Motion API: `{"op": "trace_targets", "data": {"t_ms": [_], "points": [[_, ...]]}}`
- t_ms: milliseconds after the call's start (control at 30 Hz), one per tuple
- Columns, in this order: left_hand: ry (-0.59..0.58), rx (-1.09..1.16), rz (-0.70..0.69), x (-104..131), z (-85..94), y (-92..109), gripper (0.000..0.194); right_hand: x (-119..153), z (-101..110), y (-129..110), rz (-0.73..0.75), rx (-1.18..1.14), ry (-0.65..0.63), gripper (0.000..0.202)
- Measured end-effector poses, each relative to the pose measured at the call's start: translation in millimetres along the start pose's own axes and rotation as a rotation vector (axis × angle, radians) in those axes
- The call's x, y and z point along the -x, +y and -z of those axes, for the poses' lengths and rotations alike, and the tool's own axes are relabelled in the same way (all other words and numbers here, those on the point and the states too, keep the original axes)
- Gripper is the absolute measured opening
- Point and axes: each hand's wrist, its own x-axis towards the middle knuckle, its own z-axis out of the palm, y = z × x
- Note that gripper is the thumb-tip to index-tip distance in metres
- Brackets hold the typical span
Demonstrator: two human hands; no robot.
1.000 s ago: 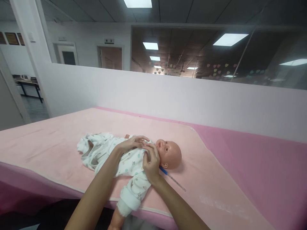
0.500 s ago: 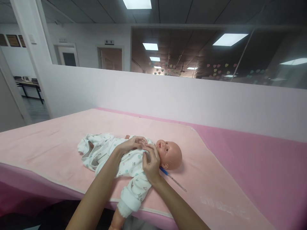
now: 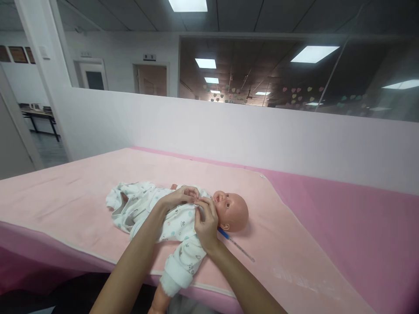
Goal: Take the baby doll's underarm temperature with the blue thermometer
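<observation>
A baby doll (image 3: 234,212) lies on its back, head to the right, dressed in a white printed baby outfit (image 3: 178,224). My left hand (image 3: 181,197) rests at the upper chest, its bent fingers pinching the front of the outfit. Close against it, my right hand (image 3: 207,221) is curled with thumb and fingers on the same cloth near the neck. The fingertips of both hands meet there, and the exact bit of cloth between them is partly hidden. A thin glass thermometer (image 3: 242,250) with a blue end lies beside the doll's head, partly under its shoulder.
A pale pink mat (image 3: 81,196) covers the table over a darker pink cloth (image 3: 314,196). The doll's near arm hangs past the table's front edge. Behind stands a low white wall (image 3: 196,126) topped by a glass window.
Both hands stay at the doll's neck front, with only tiny shifts of the fingertips. The doll and thermometer have not moved.
</observation>
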Motion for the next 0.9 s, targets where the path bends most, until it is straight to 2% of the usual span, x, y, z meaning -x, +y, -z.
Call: {"op": "trace_targets", "data": {"t_ms": [500,900], "points": [[0.008,-0.073,-0.009,0.1,0.6,2.3,0.026,0.4,-2.6,2.2,-0.015,0.005,0.048,0.019],[0.031,0.002,-0.021,0.8,2.0,0.9,0.026,1.3,-2.7,2.7,-0.013,0.025,0.050,0.019]]}}
